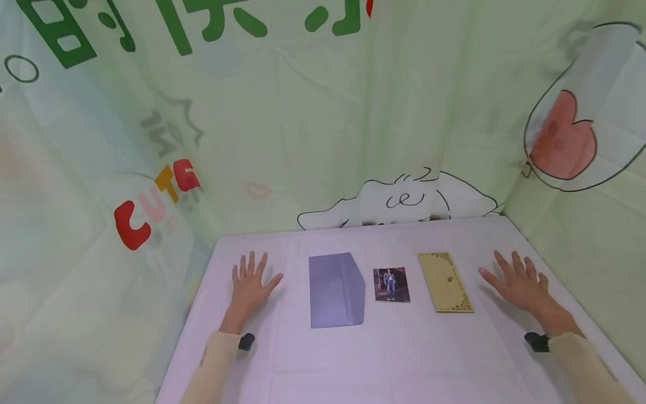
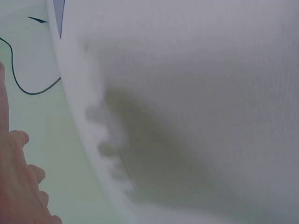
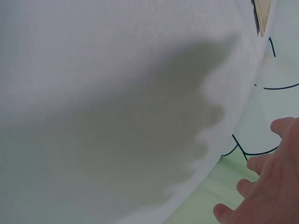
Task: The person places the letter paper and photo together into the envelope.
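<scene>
My left hand (image 1: 250,289) has its fingers spread over the left side of the table, holding nothing. To its right lies a bluish-purple envelope (image 1: 328,292), its pointed flap turned toward the right. A small photo (image 1: 391,285) of a standing person sits in the middle. Right of it is a yellow card (image 1: 446,282) with an ornate dark border. My right hand (image 1: 522,287) is spread beyond the card, also holding nothing. In the wrist views, each hand casts a shadow on the tabletop, and only a corner of the envelope (image 2: 59,14) and of the card (image 3: 263,16) shows.
The table (image 1: 353,359) has a pale pinkish-white cover. Light green printed curtains (image 1: 313,123) stand along its back and both sides. A dark wrist strap piece (image 1: 247,341) shows at the left sleeve, another (image 1: 537,342) at the right.
</scene>
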The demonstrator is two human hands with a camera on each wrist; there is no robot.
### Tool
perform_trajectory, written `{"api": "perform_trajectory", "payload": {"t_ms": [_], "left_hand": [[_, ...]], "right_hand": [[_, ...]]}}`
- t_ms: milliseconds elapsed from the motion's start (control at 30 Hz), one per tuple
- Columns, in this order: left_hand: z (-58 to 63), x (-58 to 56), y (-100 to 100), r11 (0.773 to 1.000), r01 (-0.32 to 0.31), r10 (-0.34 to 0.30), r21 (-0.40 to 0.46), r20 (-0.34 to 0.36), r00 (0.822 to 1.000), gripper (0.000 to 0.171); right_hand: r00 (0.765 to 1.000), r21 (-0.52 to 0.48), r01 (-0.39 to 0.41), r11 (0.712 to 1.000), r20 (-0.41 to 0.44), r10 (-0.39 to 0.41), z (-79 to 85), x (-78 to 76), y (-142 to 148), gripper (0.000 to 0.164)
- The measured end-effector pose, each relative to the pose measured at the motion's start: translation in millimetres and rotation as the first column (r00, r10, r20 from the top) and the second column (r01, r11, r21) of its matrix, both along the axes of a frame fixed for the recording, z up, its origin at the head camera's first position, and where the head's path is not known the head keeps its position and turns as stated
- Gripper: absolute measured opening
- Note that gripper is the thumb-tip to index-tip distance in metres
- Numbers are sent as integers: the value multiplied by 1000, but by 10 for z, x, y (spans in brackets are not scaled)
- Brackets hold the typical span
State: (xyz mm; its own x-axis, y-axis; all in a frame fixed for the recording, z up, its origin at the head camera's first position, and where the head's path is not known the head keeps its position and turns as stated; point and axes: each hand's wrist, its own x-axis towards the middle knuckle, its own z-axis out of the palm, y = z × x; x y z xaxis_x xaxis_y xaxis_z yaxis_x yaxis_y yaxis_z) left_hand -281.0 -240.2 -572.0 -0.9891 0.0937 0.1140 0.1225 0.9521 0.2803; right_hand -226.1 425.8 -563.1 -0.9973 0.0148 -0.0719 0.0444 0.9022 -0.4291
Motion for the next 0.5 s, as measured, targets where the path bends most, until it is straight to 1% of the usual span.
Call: {"api": "perform_trajectory", "payload": {"t_ms": [133, 233, 400, 500], "left_hand": [[58, -15, 33, 1000, 9, -9, 4, -2, 1000, 88], [101, -26, 59, 1000, 13, -13, 13, -16, 1000, 87], [85, -26, 96, 1000, 30, -30, -3, -33, 999, 86], [113, -20, 152, 999, 54, -53, 10, -47, 997, 86]], "right_hand": [[1000, 13, 3, 1000, -17, -3, -3, -16, -21, 95], [998, 23, 12, 1000, -54, -10, -6, -37, -51, 94], [995, 21, 31, 999, -97, -29, -6, -25, -112, 94], [993, 17, 35, 999, -112, -33, -5, -11, -157, 95]]}}
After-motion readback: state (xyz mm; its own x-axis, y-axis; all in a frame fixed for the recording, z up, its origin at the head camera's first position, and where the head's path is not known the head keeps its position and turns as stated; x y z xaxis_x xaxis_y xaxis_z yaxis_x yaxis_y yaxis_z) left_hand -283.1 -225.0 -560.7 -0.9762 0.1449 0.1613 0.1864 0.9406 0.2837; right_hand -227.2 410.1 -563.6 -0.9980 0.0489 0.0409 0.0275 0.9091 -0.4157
